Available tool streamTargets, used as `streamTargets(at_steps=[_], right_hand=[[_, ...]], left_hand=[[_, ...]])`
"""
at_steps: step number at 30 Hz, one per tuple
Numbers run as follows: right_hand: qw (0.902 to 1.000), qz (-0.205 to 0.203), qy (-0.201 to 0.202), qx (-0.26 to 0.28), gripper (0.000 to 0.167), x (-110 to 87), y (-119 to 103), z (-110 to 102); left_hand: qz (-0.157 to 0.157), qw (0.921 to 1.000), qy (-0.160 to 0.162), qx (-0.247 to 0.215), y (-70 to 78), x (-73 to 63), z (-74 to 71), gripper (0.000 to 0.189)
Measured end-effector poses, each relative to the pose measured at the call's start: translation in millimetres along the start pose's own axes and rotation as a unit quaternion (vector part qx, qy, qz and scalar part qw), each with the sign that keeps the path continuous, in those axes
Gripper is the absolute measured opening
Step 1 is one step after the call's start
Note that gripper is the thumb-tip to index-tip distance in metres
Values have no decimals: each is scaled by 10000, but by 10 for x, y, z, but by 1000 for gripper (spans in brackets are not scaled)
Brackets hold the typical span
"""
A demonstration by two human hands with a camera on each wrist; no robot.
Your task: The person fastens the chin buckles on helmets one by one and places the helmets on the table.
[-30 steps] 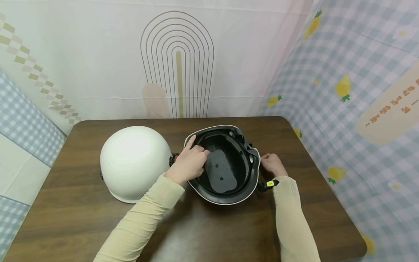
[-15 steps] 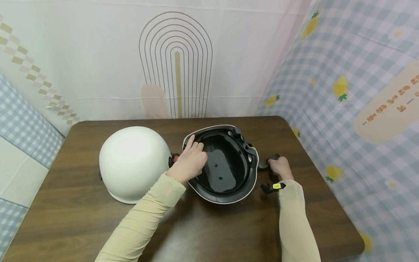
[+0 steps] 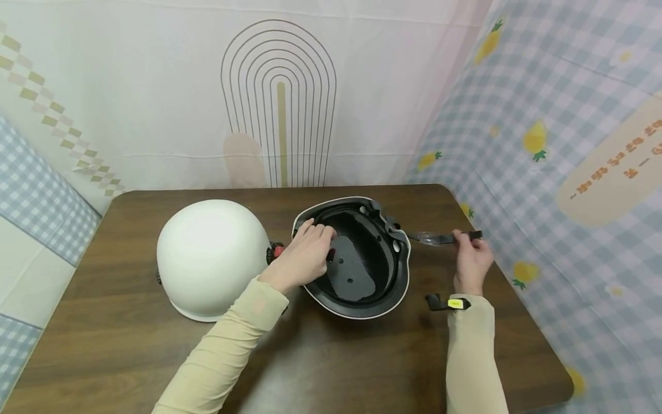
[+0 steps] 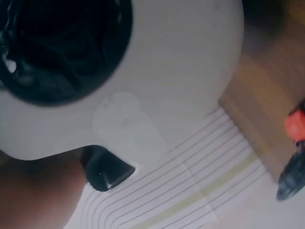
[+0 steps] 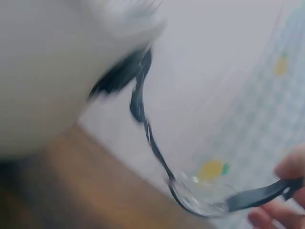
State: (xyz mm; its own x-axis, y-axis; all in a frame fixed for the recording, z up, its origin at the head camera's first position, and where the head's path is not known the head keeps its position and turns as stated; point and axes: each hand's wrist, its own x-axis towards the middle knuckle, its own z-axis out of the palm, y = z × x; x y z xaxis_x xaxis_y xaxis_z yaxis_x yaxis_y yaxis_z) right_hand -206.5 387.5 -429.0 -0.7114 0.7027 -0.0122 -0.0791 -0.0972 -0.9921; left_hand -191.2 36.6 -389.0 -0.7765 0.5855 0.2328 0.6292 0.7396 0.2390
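An upturned white helmet (image 3: 395, 299) with a black padded lining lies on the table in the head view. My left hand (image 3: 305, 253) grips its left rim, fingers curled over into the lining. In the left wrist view the helmet's white shell (image 4: 186, 57) fills much of the picture. My right hand (image 3: 473, 264) pinches the end of a black chin strap (image 3: 439, 238) and holds it out to the right of the helmet. A clear plastic piece (image 5: 198, 193) sits along that strap in the right wrist view. My left hand hides part of the lining.
A second white helmet (image 3: 214, 253) stands dome up on the left. A red buckle (image 3: 278, 250) with black parts lies between the helmets. The brown table (image 3: 336, 368) meets a patterned white cloth (image 3: 383, 103) behind and a blue checked cloth (image 3: 564, 230) on the right.
My right hand has moved away from the helmet's right edge, drawing the strap out to the right. My left fingers have shifted slightly on the rim, and the index finger now lies nearer the others.
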Motion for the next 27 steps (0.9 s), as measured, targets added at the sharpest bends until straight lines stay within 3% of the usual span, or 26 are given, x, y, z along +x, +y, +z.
streamTargets(at_steps=[3, 6, 9, 14, 19, 22, 24, 27], right_hand=[[9861, -165, -48, 1650, 17, -42, -231, -18], [9528, -151, -221, 3023, 26, -102, -463, -51], [9243, -179, -142, 3809, 32, -174, -666, -83], [9016, -513, 148, 4294, 26, -281, -927, -101], [8776, -679, 85, 4745, 9, -342, -1108, -105], [8720, -872, -15, 4817, 15, -393, -1177, -97], [8730, -1157, -118, 4737, 12, -444, -1204, -79], [8744, -1432, -581, 4600, 13, -534, -1243, -40]], left_hand=[[41, 9985, 176, -514, 16, -8, 12, 28], [-2, 9952, 175, -966, 30, -22, 29, 35], [-63, 9910, 163, -1330, 40, -42, 53, 42], [24, 9849, 398, -1682, 45, -64, 78, 39], [149, 9762, 650, -2065, 39, -76, 88, 31], [198, 9683, 749, -2375, 30, -87, 95, 30], [248, 9589, 859, -2694, 24, -88, 93, 33], [248, 9421, 1043, -3177, 14, -89, 80, 43]])
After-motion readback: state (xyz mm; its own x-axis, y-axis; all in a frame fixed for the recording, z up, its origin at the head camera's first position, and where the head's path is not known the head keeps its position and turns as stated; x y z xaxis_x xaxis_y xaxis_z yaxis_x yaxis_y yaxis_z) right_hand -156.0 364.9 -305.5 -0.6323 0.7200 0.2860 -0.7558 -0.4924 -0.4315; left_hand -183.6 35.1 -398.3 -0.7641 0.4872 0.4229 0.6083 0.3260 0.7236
